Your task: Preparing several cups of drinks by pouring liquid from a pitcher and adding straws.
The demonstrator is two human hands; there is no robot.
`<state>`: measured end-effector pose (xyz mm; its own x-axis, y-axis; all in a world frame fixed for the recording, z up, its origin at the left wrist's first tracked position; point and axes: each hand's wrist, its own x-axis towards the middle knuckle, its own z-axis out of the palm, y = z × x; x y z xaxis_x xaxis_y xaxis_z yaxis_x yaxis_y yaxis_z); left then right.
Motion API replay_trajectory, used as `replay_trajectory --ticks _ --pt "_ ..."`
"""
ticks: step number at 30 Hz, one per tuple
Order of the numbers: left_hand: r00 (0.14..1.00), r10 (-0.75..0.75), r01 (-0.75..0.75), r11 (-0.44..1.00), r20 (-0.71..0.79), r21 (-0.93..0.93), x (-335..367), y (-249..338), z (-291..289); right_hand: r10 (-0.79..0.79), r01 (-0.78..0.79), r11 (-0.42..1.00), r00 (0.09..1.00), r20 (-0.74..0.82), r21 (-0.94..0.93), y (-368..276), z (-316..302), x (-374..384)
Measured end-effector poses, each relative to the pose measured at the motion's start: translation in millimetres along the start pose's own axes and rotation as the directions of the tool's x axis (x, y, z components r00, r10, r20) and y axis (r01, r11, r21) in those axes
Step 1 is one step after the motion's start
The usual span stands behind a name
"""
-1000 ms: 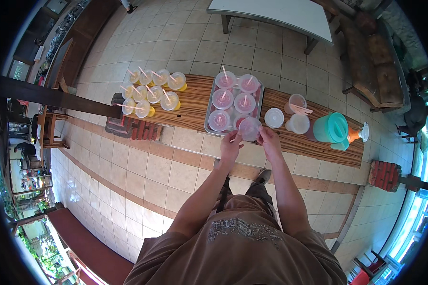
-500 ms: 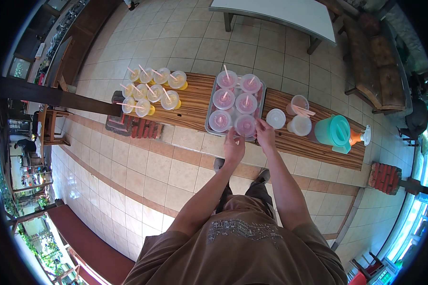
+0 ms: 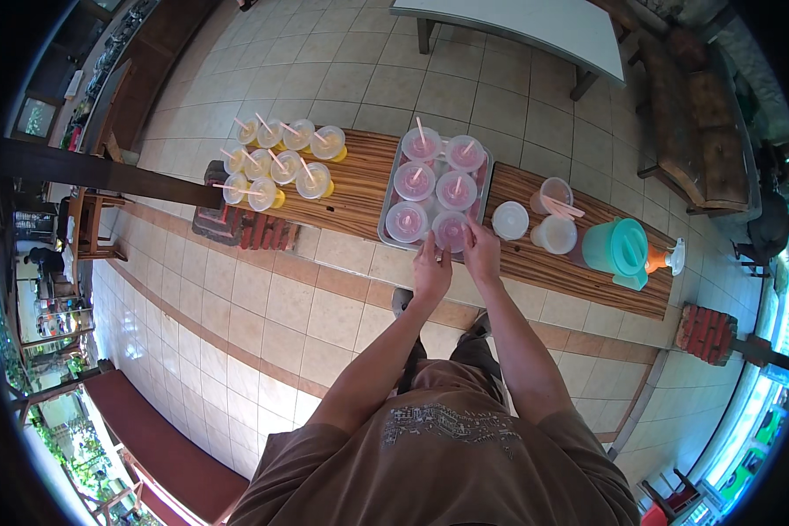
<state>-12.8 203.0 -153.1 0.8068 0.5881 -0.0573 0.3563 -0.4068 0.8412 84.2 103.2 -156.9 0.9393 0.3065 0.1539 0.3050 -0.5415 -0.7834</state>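
A metal tray [image 3: 386,207] holds several clear cups of pink drink with domed lids. Both my hands are at the cup [image 3: 451,230] in its near right corner, which shows no straw. My left hand [image 3: 431,273] grips the near left side of its lid rim, fingers bent. On the near right side, my right hand [image 3: 482,252] pinches the same rim. Fingertips partly cover the edge. Pink straws [image 3: 458,186] stand in cups farther back on the tray. Just right of the tray lie round white lids [image 3: 509,220].
The striped wooden plank table [image 3: 359,188] carries several yellow drinks [image 3: 314,181] with straws at left. To the right stand a clear cup [image 3: 554,190] with loose straws, a whitish tub [image 3: 555,236], a teal pitcher [image 3: 612,247] and a spray bottle [image 3: 676,256]. A dark post [image 3: 114,180] reaches in from the left.
My right hand has shifted slightly left along the lid rim of the near right cup. My left hand stays at the same cup, and the drinks have not visibly moved on the table.
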Motion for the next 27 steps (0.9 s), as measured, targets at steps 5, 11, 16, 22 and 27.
replay_trajectory --ticks 5,11,16,22,27 --pt "0.997 0.054 -0.062 0.987 0.055 0.149 -1.9 -3.4 -7.4 -0.019 0.018 1.0 0.999 0.041 0.013 4.3 1.2 -2.2" --pt "0.985 0.072 -0.126 0.923 0.159 0.364 -1.5 15.1 -20.7 -0.033 0.032 0.999 0.997 0.064 0.004 4.2 -2.6 -4.4" --pt "0.953 0.002 -0.144 0.883 0.303 0.446 11.1 18.2 -29.5 -0.055 0.065 0.995 0.991 0.122 -0.078 8.4 -4.8 -5.5" --pt "0.936 0.201 -0.318 0.834 0.288 0.451 24.1 24.6 -37.3 -0.058 0.09 0.976 0.985 0.162 -0.198 13.1 -4.2 -5.4" --pt "0.904 0.147 -0.337 0.822 0.401 0.459 40.5 22.8 -33.7 -0.075 0.112 0.969 0.983 0.167 -0.22 18.7 -0.7 -5.9"
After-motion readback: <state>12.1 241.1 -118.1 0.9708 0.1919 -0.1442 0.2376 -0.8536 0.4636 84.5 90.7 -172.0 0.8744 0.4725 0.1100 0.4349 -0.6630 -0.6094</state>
